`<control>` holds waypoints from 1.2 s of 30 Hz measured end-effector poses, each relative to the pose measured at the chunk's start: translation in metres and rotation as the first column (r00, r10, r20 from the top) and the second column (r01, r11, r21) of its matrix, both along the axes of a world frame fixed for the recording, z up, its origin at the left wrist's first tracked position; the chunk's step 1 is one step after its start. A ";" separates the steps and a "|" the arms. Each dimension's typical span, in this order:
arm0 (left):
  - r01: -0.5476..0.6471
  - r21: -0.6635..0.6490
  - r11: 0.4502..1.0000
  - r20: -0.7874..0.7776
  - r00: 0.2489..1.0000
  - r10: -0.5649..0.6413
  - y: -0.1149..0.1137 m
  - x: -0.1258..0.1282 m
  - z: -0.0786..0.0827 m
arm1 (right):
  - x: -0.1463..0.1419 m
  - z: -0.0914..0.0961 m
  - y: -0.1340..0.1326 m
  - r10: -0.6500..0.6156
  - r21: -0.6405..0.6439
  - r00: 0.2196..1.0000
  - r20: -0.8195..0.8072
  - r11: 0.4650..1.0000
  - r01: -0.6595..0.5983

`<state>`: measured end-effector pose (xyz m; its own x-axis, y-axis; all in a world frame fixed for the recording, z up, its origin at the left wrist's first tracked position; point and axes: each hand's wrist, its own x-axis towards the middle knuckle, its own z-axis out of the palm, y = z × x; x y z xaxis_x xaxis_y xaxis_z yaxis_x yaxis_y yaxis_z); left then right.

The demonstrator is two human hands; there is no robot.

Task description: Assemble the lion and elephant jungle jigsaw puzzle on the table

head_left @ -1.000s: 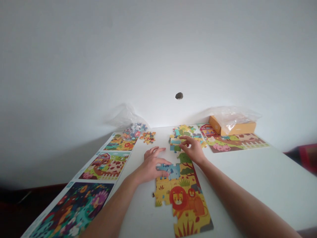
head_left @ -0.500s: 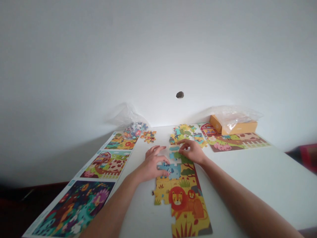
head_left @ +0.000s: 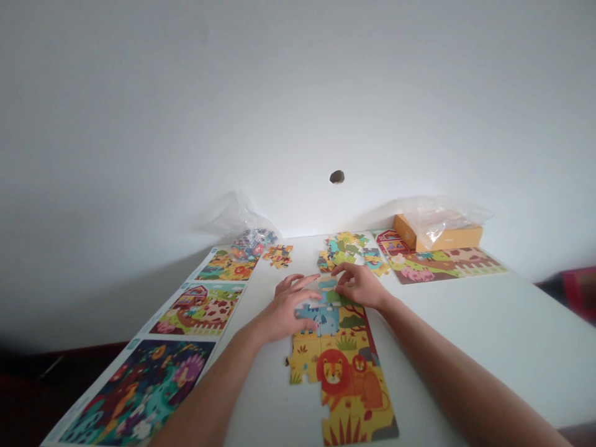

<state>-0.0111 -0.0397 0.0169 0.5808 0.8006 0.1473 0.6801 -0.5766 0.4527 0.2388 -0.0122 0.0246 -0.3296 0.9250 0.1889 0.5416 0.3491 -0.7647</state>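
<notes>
A jigsaw puzzle with a lion scene lies partly assembled on the white table, its far end under my hands. My left hand rests, fingers apart, beside and partly over a blue rhino section and holds nothing. My right hand presses its fingertips on a pale blue and green jigsaw piece, which it appears to hold against the puzzle's far edge. Part of that piece is hidden under my fingers.
Loose pieces lie beyond my hands, with a smaller heap to the left. Picture sheets line the left table edge. A farm sheet, an orange box and a plastic bag stand by the wall.
My right hand has drawn the pale blue and green piece nearer to the lion puzzle. My left fingers have shifted slightly toward it, and the view has barely moved.
</notes>
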 end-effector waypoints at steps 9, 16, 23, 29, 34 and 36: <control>0.010 0.013 1.000 -0.007 1.000 -0.010 -0.001 0.001 0.002 | -0.003 -0.006 0.005 -0.099 -0.107 0.994 -0.051 0.990 0.094; 0.024 0.027 0.999 -0.005 1.000 -0.024 -0.001 0.000 0.000 | -0.003 -0.010 0.005 -0.081 -0.168 0.993 -0.090 0.984 0.065; 0.027 -0.017 0.999 -0.019 0.999 -0.027 -0.001 0.001 0.002 | -0.003 -0.006 0.005 -0.076 -0.012 0.994 0.077 0.997 0.077; 0.031 -0.021 0.999 -0.020 0.999 -0.031 -0.001 0.001 0.003 | -0.002 -0.006 0.005 -0.102 0.075 0.980 0.169 0.993 0.090; 0.034 -0.024 0.999 -0.024 0.999 -0.035 0.000 0.000 0.001 | -0.003 -0.009 0.005 -0.128 0.073 0.957 0.260 0.991 0.112; 0.043 -0.022 0.999 -0.028 0.999 -0.044 0.001 0.000 0.000 | -0.003 -0.011 0.005 -0.134 0.076 0.949 0.284 0.990 0.117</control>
